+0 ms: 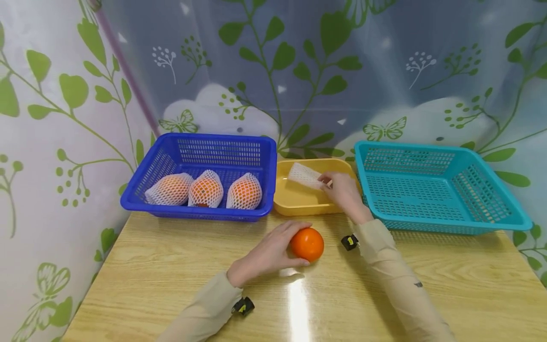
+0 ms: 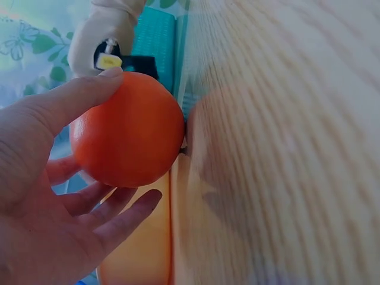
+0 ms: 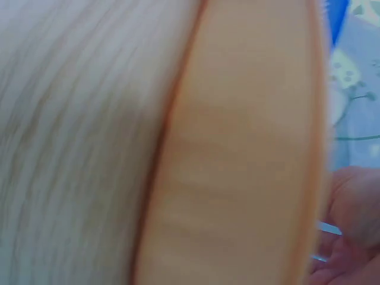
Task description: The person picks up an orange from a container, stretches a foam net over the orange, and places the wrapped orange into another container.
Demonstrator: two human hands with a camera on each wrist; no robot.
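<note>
My left hand grips a smooth, round orange fruit at the front of the table, thumb on the near side and fingers on the far side. The left wrist view shows the thumb on this fruit, with some fingers partly hidden behind it. Over the yellow tray, my right hand pinches the end of a white foam fruit net, which looks flat and without fruit. The right wrist view catches only part of the right hand behind the tray's wall; the net is hidden there.
On the left, a blue basket holds three fruits in white foam nets. A teal basket stands right of the tray. The wooden table runs back to a leaf-patterned curtain.
</note>
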